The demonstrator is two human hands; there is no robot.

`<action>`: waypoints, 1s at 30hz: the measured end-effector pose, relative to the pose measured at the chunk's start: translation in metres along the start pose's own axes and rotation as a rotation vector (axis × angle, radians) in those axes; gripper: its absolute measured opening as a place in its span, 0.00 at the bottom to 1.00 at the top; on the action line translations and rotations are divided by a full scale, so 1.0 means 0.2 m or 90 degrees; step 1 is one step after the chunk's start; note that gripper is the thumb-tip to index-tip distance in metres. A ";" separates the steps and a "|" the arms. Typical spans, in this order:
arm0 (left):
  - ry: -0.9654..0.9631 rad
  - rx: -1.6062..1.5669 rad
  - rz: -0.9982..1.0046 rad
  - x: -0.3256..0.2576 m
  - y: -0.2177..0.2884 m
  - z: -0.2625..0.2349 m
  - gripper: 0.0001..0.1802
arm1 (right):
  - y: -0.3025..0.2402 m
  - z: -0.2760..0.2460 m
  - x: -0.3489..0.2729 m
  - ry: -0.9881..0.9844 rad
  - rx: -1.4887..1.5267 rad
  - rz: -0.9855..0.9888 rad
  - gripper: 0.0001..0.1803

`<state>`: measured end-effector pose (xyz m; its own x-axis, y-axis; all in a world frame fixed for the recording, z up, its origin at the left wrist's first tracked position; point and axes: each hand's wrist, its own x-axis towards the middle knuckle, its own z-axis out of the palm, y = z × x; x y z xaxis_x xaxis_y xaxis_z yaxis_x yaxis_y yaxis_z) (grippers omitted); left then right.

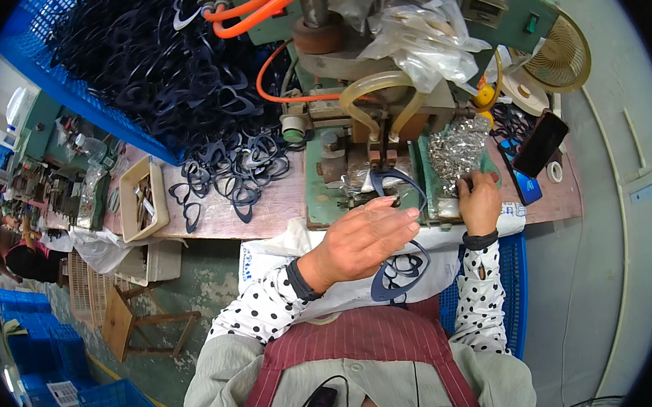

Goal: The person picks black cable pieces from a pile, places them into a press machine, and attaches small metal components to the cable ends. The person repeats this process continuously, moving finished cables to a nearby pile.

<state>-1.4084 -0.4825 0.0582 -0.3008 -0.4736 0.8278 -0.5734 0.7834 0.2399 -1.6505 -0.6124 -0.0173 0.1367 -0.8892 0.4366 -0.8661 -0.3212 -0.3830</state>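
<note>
My left hand [368, 240] is at the front of a green press, fingers together and pointing right. It seems to pinch a dark blue heart-shaped loop [399, 174] whose far end lies under the press head; the grip itself is partly hidden. Another dark blue loop [402, 280] lies on the white sack [334, 300] below the hand. My right hand [481, 204] is at the near edge of a heap of small silvery metal pieces [457, 149], its fingers curled together. Whatever those fingers hold is too small to make out.
A blue crate [91, 88] of dark loops stands at the back left, with several loops [242, 172] spilled on the table. A cream box [143, 198] sits farther left. A phone [542, 144], tape roll [554, 172] and fan [561, 51] are right. Orange hoses [255, 12] hang above.
</note>
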 end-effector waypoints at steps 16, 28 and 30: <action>0.105 0.454 -0.372 -0.36 -0.62 -0.28 0.09 | 0.04 0.05 0.01 0.094 0.249 0.125 0.05; 0.110 0.429 -0.555 -0.52 -0.86 -0.25 0.21 | 0.02 0.05 0.02 0.061 0.437 0.255 0.06; 0.114 0.379 -0.716 -0.46 -0.70 -0.26 0.18 | 0.02 0.03 0.03 0.051 0.462 0.251 0.06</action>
<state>-1.2607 -0.5283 -0.0261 0.6476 -0.6566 0.3867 -0.7082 -0.3314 0.6234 -1.6499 -0.6199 -0.0209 -0.1708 -0.9633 0.2072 -0.3137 -0.1461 -0.9382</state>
